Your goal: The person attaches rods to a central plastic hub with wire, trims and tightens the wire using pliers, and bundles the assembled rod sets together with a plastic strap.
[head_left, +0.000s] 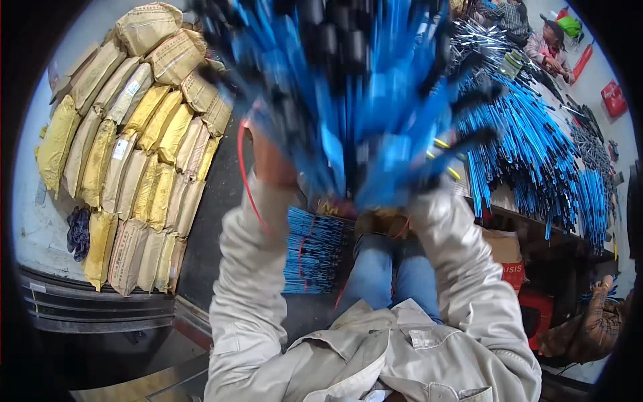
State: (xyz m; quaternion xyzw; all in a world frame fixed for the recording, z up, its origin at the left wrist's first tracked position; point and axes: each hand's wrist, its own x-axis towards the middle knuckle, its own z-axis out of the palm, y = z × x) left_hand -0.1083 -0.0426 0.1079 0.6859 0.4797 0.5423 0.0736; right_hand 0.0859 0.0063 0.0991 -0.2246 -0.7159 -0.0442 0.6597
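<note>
A large bundle of thin blue rods with black ends (pixel 348 87) is raised in front of me, blurred by motion, its rods fanning out at the top. My left hand (pixel 273 159) grips its left side, with the fingers mostly hidden by the rods. A thin red cord (pixel 245 181) hangs beside that wrist. My right hand is at the bundle's lower right, almost wholly covered by blue rods; only the sleeve (pixel 445 228) shows plainly. Below, another stack of blue rods (pixel 311 251), tied with red cord, lies by my legs.
Wrapped yellow and tan packages (pixel 144 171) are piled on the left. On the right, a table carries a heap of blue rods (pixel 522 144) and metal rods (pixel 479 43). A red-printed carton (pixel 502 251) stands below. Other people are at the far right (pixel 549 50) and lower right (pixel 593 321).
</note>
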